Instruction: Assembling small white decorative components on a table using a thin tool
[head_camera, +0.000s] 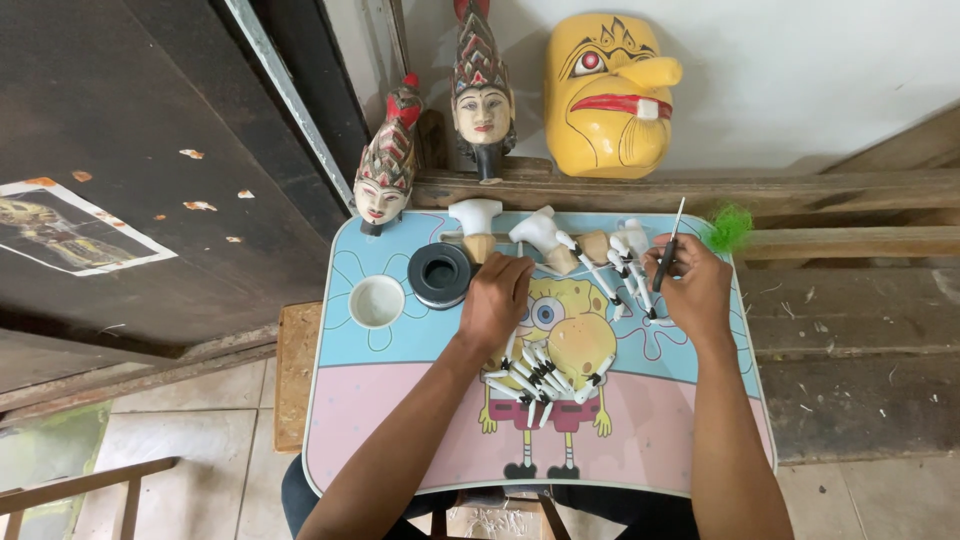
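**A:** What lies closest to you on the lap table (400, 420)?

**B:** Nearest your body, on the table's pink part, sits a loose heap of small white pieces (535, 375) with black tips. Your two forearms come up on either side of that heap.

**A:** And your left hand (495, 300)?

**B:** It rests palm down just beyond the heap, fingers curled toward the table top. Whether those fingers have closed on a piece under them, you cannot tell from this view.

**A:** Your right hand (693, 290)?

**B:** It is off to the right of the heap, fingers pinched tight around a thin paintbrush (670, 248), which stands nearly upright with its pale end pointing away from you.

**A:** What else sits near the heap?

**B:** To its left, well apart, you have a small white cup (377, 301), and beside that a round black container (440, 274). Beyond the heap, along the table's far edge, runs a row of white-painted carved parts (545, 238) with bare wooden ends, some touching your right hand.

**A:** Farther out?

**B:** Past the table, two small crowned carved heads (385, 170) stand by a wooden ledge (800, 190), and a big yellow mask (608, 95) leans on the wall. A green tuft (730, 228) lies right of your brush.
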